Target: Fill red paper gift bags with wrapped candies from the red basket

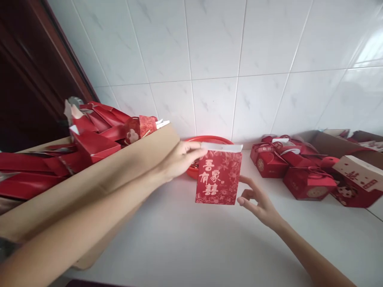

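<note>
My left hand (185,158) pinches a red paper gift box (218,177) by its upper left corner. The box hangs upright above the counter, its printed front with pale Chinese characters turned to me and a white strip along its top. At its right edge is my right hand (256,201), thumb and fingers apart and curved; one fingertip reaches to or just behind the edge, and I cannot tell if it touches. Behind the gift box stands a red plastic basin (209,138), mostly hidden, with small items in it too covered to name.
On the left, a large cardboard carton (119,171) holds a heap of red paper boxes (98,141). Several finished-looking red gift boxes (309,183) stand at right, beside another open carton (324,145). A white tiled wall (215,95) backs the white counter (191,243).
</note>
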### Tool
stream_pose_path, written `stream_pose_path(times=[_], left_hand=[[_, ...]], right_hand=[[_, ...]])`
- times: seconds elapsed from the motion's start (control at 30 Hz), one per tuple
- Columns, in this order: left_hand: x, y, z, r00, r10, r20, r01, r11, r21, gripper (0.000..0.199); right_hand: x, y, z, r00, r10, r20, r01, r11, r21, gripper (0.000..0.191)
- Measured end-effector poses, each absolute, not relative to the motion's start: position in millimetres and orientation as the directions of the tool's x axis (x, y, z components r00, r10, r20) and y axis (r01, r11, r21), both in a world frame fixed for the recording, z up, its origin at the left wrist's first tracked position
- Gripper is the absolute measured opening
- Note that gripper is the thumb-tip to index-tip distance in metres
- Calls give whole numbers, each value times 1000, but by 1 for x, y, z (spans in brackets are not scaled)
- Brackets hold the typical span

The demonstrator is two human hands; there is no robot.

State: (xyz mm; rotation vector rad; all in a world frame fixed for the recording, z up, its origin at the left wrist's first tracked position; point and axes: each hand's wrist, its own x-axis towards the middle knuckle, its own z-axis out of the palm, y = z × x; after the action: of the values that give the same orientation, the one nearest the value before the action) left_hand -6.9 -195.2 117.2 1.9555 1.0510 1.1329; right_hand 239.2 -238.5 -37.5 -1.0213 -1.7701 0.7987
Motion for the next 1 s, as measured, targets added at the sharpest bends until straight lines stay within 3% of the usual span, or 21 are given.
stream_pose_path(times=[0.1,0.27,0.37,0.53,0.7,0.83,1.0], left_hand=[[-3,-183,74,450,860,240,167,-345,923,29],[-3,-177,38,361,922,139,140,-201,970,31],[-5,-175,29,307,941,142,151,-195,969,36],[-5,-163,24,222,973,58,257,-116,959,28],[-5,-152,28,354,935,-12,277,-92,956,19],[-14,-144,42,472,882,20,324,-194,926,19],[-33,-106,66,408,894,185,276,-314,908,34]], right_hand=[[232,-237,-44,-298,900,317,212,386,-898,59],[219,-230,-64,-240,929,282,237,338,-911,47],[213,-228,-73,-241,932,272,265,333,-905,47],[205,-227,-78,-230,958,171,320,240,-916,49],[202,-225,-80,-212,967,144,322,209,-923,47],[195,-224,-80,-206,969,134,324,196,-926,47],[186,-222,-83,-209,971,113,311,176,-934,49]])
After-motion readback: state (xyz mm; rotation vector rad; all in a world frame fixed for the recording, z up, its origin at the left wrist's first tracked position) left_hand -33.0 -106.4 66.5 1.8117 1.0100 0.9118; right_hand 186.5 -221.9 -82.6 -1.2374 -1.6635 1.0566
